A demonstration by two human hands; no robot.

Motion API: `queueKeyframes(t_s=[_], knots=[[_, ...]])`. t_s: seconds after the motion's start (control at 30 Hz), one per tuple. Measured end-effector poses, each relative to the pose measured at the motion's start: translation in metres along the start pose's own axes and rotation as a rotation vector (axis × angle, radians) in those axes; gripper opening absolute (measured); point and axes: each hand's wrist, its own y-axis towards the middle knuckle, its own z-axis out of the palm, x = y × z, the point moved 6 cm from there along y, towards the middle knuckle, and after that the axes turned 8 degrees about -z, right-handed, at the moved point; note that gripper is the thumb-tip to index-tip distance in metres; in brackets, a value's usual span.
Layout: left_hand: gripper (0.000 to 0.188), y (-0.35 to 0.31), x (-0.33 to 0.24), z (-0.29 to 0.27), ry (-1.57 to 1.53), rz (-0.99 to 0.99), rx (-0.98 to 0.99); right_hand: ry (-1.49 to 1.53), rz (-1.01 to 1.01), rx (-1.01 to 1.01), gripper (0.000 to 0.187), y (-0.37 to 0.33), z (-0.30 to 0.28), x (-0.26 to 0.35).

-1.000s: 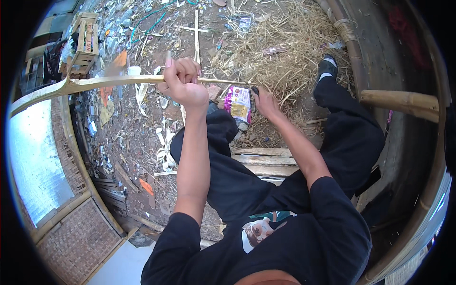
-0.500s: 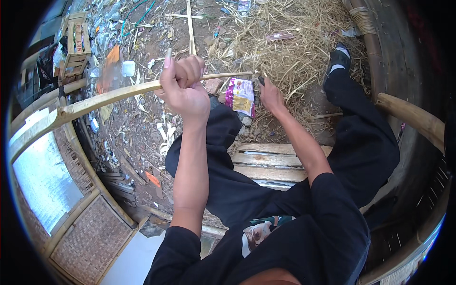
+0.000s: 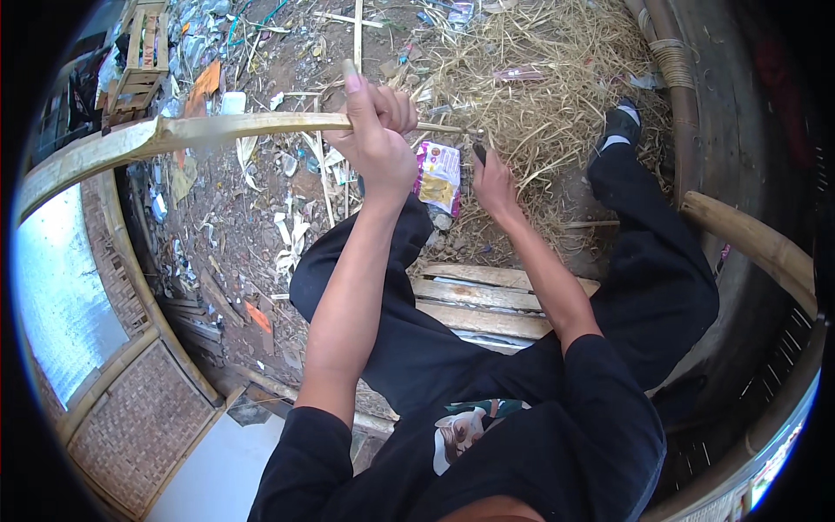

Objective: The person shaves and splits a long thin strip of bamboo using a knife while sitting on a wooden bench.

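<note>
The left hand [image 3: 380, 143] is raised in front of the person, its fingers clamped around a long pale wooden strip [image 3: 278, 123]; the thumb points upward. The strip runs across the view from the far left, where it is broad and has a raised joint, through the left fist, to a thin end close to the right hand [image 3: 496, 187]. That hand is lower and to the right, its fingers closed around a small dark handle [image 3: 479, 154]. The handle's top is near the strip's thin end, but whether the two touch is too small to tell.

Between the hands, on the dirt ground [image 3: 252, 200], lies a purple and white packet [image 3: 439, 178]. Beyond the right hand spreads a heap of dry straw [image 3: 557, 109], and a dark shoe [image 3: 621, 126] stands at its right side. Wooden slats [image 3: 483, 320] show between the person's black trousers [image 3: 648, 270]. A wooden crate [image 3: 143, 65] is at the upper left, with an orange scrap [image 3: 206, 87] near it. A thick bamboo pole [image 3: 748, 237] juts in from the right.
</note>
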Motion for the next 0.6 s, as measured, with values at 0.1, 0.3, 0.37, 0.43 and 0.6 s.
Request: queueKeyframes(t_s=[0.1,0.3,0.37,0.43,0.6], knots=[[0.051,-0.001,-0.002,0.007,0.153,0.027,-0.029,0.052,-0.11,-0.076,0.026,0.004,-0.011,0.022],[0.05,-0.006,-0.007,0.015,0.281,0.028,-0.062,0.187,-0.169,-0.246,0.019,0.003,-0.029,0.038],[0.05,-0.005,-0.006,0.014,0.267,0.028,-0.053,0.138,-0.291,-0.321,0.022,0.002,-0.022,0.023],[0.049,-0.008,-0.004,0.014,0.256,0.022,-0.048,0.018,0.285,0.108,0.024,-0.006,0.017,-0.037],[0.049,-0.009,-0.001,0.017,0.272,0.022,-0.064,-0.059,0.311,0.026,0.025,-0.015,0.032,-0.074]])
